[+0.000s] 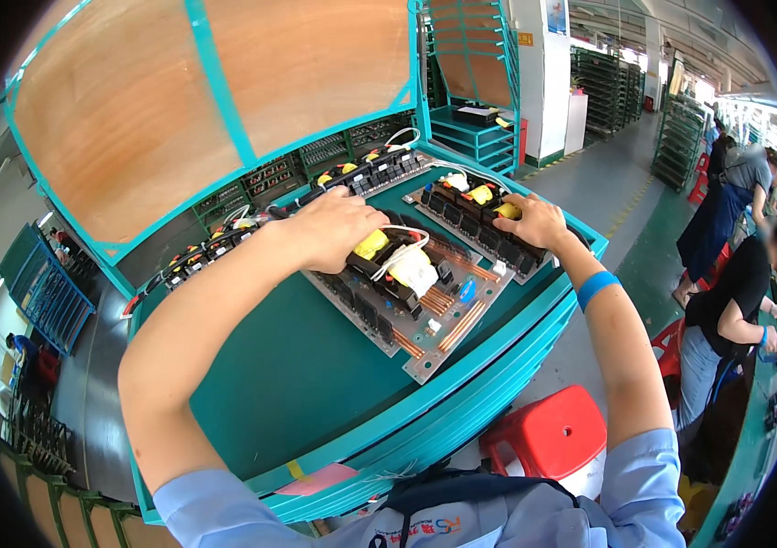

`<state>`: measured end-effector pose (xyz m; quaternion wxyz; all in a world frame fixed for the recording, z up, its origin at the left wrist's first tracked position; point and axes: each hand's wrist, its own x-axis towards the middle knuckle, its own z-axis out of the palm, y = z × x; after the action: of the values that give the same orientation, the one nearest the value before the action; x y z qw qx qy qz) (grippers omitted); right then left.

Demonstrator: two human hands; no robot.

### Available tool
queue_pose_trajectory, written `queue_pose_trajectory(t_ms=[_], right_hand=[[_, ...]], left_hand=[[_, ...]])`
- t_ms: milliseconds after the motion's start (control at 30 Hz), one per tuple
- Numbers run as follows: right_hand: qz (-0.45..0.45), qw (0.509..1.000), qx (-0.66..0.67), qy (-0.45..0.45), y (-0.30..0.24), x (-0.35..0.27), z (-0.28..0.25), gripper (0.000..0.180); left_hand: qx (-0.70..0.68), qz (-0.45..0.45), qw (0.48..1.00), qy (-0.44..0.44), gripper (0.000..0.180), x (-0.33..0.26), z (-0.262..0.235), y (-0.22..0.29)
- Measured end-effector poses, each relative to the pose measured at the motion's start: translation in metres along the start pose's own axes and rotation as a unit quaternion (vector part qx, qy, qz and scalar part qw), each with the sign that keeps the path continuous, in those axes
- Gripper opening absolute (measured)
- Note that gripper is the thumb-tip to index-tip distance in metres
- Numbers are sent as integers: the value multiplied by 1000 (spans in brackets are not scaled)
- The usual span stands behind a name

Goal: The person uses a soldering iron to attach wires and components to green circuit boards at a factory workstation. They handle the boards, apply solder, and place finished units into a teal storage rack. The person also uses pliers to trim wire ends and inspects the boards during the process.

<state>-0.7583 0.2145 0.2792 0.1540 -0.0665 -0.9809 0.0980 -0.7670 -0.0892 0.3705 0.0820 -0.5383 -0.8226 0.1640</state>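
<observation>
A large circuit board (427, 365) lies on the green tray, with black blocks, copper strips and a white-and-yellow coil (411, 272) on it. My left hand (338, 228) is closed over the far left part of this board, beside a yellow coil (371, 245); its fingertips are partly hidden. A similar circuit board (480, 233) sits just beyond it to the right. There my right hand (536, 222) grips around a yellow-wrapped coil (507, 211), thumb and fingers curled at its edge. White wires loop over both boards.
More boards (386, 173) line the far and left sides of the green tray (260, 393). An upright brown panel (306, 73) with a teal frame stands behind. Below on the right is a red stool (548, 429). Co-workers (726, 292) work along a bench at the right.
</observation>
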Motion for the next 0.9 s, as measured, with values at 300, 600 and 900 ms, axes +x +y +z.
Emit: queue_pose_trajectory(t_ms=[300, 600, 900], right_hand=[[0, 1000, 6, -12, 0, -1, -4, 56], [-14, 994, -23, -108, -3, 11, -10, 70], [-32, 987, -80, -137, -13, 10, -21, 69]], left_hand=[[-30, -109, 978, -176, 51, -67, -45, 36], [-89, -171, 944, -267, 48, -125, -1, 58], [-258, -214, 935, -119, 65, -151, 35, 61]])
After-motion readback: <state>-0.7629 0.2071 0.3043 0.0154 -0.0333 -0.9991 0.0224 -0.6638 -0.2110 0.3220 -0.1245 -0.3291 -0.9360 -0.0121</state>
